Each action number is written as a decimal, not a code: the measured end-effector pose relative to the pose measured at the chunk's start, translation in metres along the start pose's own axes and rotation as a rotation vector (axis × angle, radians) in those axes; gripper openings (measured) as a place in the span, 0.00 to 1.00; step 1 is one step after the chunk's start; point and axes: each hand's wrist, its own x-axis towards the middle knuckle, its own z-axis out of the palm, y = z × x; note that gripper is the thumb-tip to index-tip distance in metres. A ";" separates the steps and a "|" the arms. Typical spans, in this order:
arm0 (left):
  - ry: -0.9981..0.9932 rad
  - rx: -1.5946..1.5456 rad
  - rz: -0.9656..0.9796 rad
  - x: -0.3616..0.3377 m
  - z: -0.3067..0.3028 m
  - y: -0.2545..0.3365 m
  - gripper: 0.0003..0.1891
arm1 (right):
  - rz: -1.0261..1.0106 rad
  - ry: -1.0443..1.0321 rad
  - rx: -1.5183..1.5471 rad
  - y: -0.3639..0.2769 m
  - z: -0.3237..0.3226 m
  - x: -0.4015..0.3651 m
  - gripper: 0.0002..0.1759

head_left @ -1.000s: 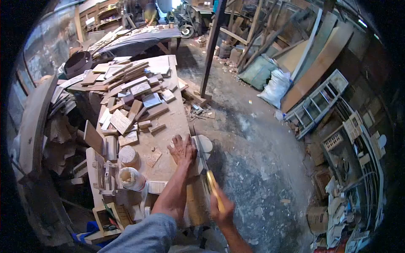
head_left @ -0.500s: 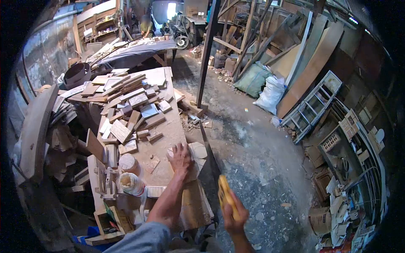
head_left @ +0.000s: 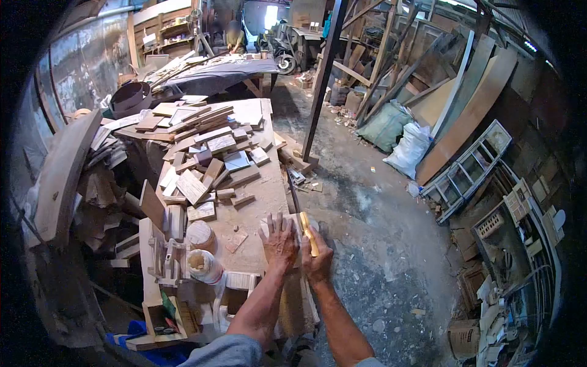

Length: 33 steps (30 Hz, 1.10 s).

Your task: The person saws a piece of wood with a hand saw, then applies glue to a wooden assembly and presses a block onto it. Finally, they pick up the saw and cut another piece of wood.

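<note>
My left hand [head_left: 280, 244] lies flat with its fingers spread, pressing a pale wooden piece [head_left: 298, 226] against the edge of the workbench [head_left: 272, 183]. Most of that piece is hidden under the hand and behind the saw. Close beside it, my right hand [head_left: 317, 260] is wrapped round the yellow handle of a handsaw [head_left: 305, 225]. The saw's dark blade points away from me along the bench edge, only partly visible. Left of my hands stand an open jar [head_left: 205, 266] and a round wooden piece [head_left: 200, 235].
Several offcuts [head_left: 208, 159] are heaped on the bench's far half. A dark post [head_left: 321, 92] rises beyond its right side. White sacks [head_left: 408, 147] and a ladder [head_left: 471, 168] lean at the right. Another person [head_left: 234, 38] is at a table far back.
My right hand has brought the saw forward and left, up beside my left hand. The left hand stays on the wooden piece. The whole view has shifted slightly.
</note>
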 end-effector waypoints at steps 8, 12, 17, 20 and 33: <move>-0.090 0.107 -0.010 -0.006 -0.006 0.007 0.32 | 0.035 -0.024 -0.013 -0.008 -0.004 -0.005 0.24; -0.146 0.062 -0.004 -0.007 -0.011 0.006 0.32 | 0.012 0.020 0.077 0.006 0.001 -0.007 0.23; -0.166 0.083 -0.043 -0.004 -0.008 0.006 0.32 | 0.051 -0.041 -0.008 -0.006 -0.005 -0.016 0.21; -0.091 0.101 -0.070 -0.004 -0.005 0.011 0.29 | 0.049 -0.008 0.067 -0.026 -0.036 -0.049 0.21; -0.068 0.120 -0.060 -0.010 0.003 0.006 0.26 | 0.207 -0.072 -0.119 -0.116 -0.201 -0.293 0.22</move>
